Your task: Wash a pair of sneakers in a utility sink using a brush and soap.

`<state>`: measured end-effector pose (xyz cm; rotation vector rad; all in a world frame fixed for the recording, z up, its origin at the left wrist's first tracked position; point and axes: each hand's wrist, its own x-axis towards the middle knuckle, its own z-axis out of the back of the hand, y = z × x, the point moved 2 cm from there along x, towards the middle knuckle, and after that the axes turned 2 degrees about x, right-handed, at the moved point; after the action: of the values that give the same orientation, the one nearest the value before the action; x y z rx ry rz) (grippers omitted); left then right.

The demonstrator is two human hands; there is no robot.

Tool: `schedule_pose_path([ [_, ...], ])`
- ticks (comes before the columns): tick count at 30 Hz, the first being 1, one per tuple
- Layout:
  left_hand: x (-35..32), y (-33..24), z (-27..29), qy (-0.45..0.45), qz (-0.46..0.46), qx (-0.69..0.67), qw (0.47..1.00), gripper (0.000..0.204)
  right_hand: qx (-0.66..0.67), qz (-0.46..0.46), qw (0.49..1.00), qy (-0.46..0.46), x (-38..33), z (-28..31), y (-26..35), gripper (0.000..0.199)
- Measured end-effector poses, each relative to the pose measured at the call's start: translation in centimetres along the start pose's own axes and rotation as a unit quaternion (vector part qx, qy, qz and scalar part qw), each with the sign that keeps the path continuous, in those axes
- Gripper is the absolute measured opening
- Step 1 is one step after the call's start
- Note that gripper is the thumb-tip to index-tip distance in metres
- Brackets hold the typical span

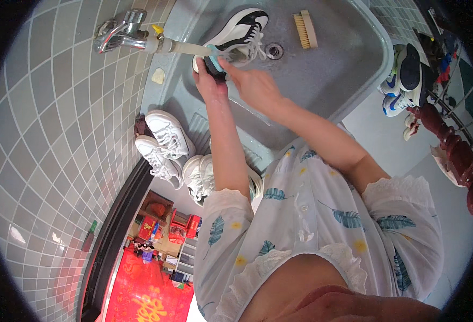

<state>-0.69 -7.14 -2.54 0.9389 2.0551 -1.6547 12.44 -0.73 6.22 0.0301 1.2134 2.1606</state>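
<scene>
Grey tiles (44, 80) line the frame's left; at upper centre, beside a shoe (242, 27), our left grip (213, 88) clasps a brush (213, 66) (teal, black-bristled); our right grip (258, 90) touches the brush, its closure unclear.

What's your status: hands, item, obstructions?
Left hand holding teal-and-black brush; right hand against it. Held near hose end, beside black-and-white sneaker in sink. Wooden brush off right, clear of hands.

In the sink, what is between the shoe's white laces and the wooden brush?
The round drain, nearer to the laces than to the brush, and bare sink floor; the head view shows this.
</scene>
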Motion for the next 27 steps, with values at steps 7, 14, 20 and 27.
schedule_pose_path([
  [7,-1.2,4.4,2.4,0.031,0.217,-0.099,0.971,0.053,-0.143,-0.047,0.989,-0.011,4.0,2.4,-3.2,0.064],
  [14,-2.7,6.9,4.5,0.031,0.233,-0.068,0.97,0.041,-0.043,-0.046,0.998,-0.017,4.6,2.6,-10.1,0.059],
  [20,-5.3,4.8,3.5,-0.075,-0.165,0.53,0.829,0.035,0.047,-0.059,0.997,-0.025,2.6,-1.2,-6.3,0.07],
  [27,-3.9,8.6,2.3,-0.009,0.042,0.128,0.991,0.024,-0.099,-0.034,0.994,-0.017,5.2,-5.7,-7.4,0.081],
])
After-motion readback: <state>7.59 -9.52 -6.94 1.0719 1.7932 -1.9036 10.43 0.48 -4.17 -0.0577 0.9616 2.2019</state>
